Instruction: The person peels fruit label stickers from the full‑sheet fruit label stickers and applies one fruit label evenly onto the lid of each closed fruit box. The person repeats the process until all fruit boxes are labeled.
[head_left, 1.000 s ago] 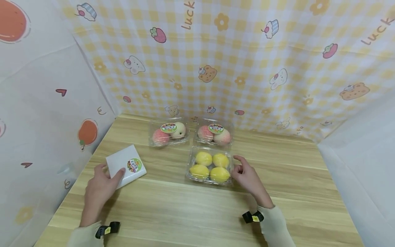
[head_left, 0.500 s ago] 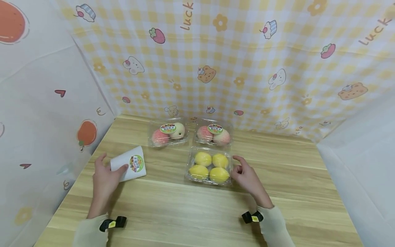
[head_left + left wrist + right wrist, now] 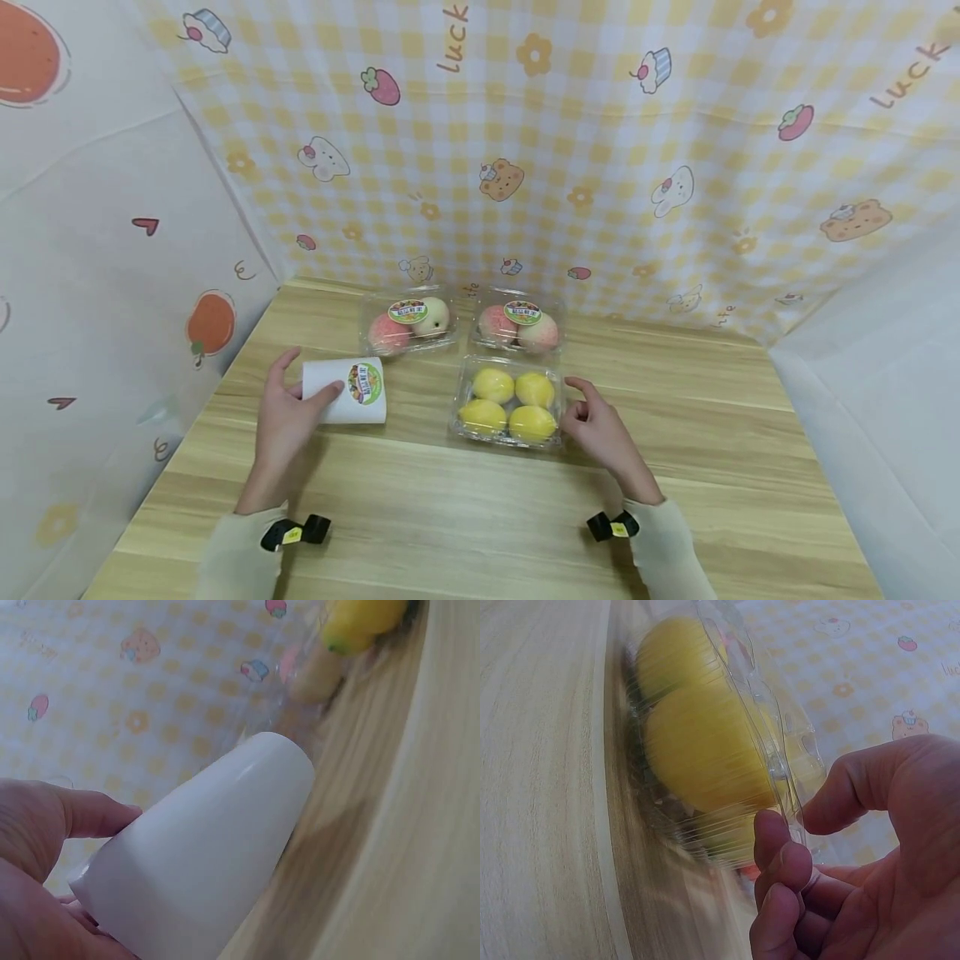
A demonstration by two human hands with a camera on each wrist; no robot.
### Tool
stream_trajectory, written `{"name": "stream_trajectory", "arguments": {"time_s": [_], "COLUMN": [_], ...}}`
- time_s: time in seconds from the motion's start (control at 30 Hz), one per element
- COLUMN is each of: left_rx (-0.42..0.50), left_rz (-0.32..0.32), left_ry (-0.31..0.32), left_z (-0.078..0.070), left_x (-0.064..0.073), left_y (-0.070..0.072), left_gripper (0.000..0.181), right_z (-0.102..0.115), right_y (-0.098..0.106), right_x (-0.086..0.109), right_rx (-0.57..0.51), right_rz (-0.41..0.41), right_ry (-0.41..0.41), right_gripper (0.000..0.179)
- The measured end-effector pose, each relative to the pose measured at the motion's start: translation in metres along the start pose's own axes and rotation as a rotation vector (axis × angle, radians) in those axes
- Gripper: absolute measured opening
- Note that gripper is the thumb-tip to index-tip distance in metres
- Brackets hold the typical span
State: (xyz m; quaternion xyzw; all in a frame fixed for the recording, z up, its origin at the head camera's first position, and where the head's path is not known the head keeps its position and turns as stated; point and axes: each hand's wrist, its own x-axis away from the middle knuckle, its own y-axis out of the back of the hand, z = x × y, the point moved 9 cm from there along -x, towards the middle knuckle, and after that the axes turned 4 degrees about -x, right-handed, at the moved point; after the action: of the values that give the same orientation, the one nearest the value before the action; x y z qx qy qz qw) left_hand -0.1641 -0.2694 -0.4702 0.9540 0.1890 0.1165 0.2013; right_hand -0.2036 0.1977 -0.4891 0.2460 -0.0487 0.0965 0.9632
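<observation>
My left hand (image 3: 288,421) grips a bent white sticker sheet (image 3: 348,412) by its left edge, thumb on top. A round, colourful fruit label (image 3: 366,382) shows on its upper face. In the left wrist view, the sheet's white underside (image 3: 210,832) curves over the tabletop. My right hand (image 3: 600,429) is at the right side of a clear plastic fruit box (image 3: 495,440) containing several lemons (image 3: 493,386). The right wrist view has the box's rim (image 3: 787,787) pinched between thumb and curled fingers. No label shows on this box's lid.
Behind stand two clear boxes, left (image 3: 446,342) and right (image 3: 557,307), each holding two peaches and bearing a round label on top. A patterned cloth (image 3: 600,150) hangs along the table's back edge. White cloth (image 3: 75,292) borders the left side.
My left hand has moved rightward with the sticker sheet, turning it straighter and bending it toward the lemon box. My right hand and the boxes have stayed in place.
</observation>
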Motion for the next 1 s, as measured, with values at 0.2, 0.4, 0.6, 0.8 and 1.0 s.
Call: {"name": "stream_trajectory", "arguments": {"time_s": [0.2, 0.4, 0.6, 0.8, 1.0], "left_rx": [0.018, 0.074, 0.099, 0.107, 0.134], "left_rz": [0.057, 0.111, 0.197, 0.283, 0.324], "left_ry": [-0.086, -0.233, -0.345, -0.382, -0.39], "left_z": [-0.033, -0.066, -0.093, -0.113, -0.129], "left_x": [0.006, 0.015, 0.028, 0.045, 0.057], "left_y": [-0.023, -0.051, -0.085, -0.114, -0.132], "left_gripper": [0.079, 0.061, 0.047, 0.033, 0.029], "right_z": [0.0, 0.001, 0.0, 0.0, 0.0], "right_y": [0.0, 0.0, 0.001, 0.001, 0.001], "right_x": [0.001, 0.001, 0.0, 0.0, 0.0], "right_rx": [-0.004, -0.006, -0.008, -0.012, -0.003], "right_rz": [0.0, -0.001, -0.001, -0.001, -0.012], "right_ry": [-0.009, -0.003, 0.0, -0.005, -0.015], "right_gripper": [0.068, 0.068, 0.068, 0.068, 0.068]}}
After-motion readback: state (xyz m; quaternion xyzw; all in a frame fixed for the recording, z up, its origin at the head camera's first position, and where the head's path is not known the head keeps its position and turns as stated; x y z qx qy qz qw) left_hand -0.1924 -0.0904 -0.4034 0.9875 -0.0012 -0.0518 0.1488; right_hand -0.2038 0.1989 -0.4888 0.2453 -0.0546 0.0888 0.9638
